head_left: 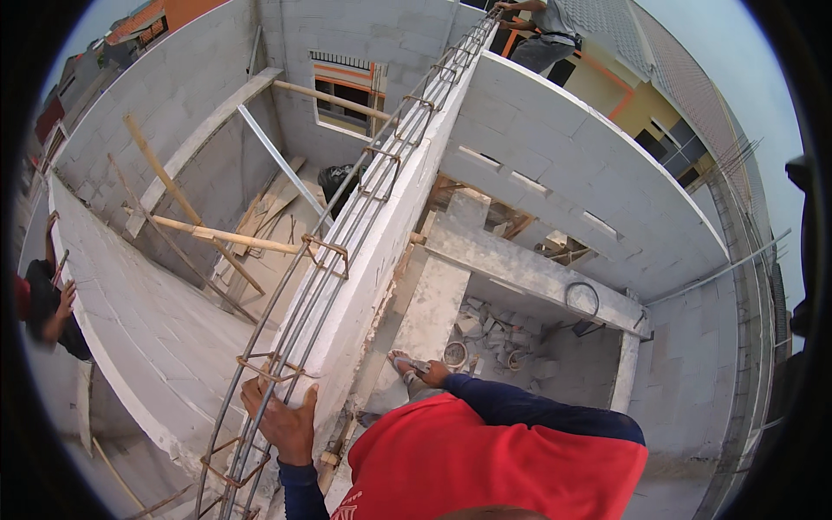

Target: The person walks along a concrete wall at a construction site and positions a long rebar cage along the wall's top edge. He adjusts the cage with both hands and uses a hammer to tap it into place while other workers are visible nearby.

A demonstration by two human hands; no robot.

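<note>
A long rebar cage point(334, 251) of straight bars and bent square ties lies along the top of a pale block wall point(381, 251), running from near me to the far end. My left hand point(284, 420) grips the near part of this cage beside a tie, fingers over the bars and thumb apart on the wall side. Lower to the right of the wall, my right hand point(433, 373) is closed around a small greyish thing that I cannot make out, next to a sandalled foot point(402, 360).
At the cage's far end another person point(546, 35) has hands near the bars. At left, a second person point(52, 299) touches a wall top. Wooden poles point(230, 234) and a metal bar point(282, 160) cross the left room; rubble point(494, 334) and buckets point(455, 354) lie below right.
</note>
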